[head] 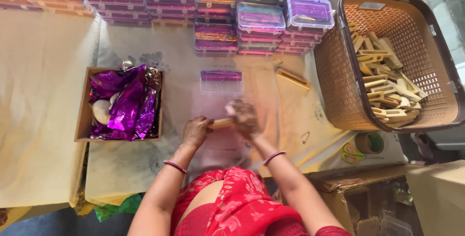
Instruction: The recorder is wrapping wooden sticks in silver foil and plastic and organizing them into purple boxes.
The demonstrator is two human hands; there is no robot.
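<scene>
Wooden strip (222, 123) is lying level between both hands over the near cloth (43, 95), the left hand (196, 131) pinching one end and the blurred right hand (243, 117) closing over the other, possibly risking a slip.

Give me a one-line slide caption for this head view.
Both hands, left hand and right hand, hold a wooden piece.
</scene>
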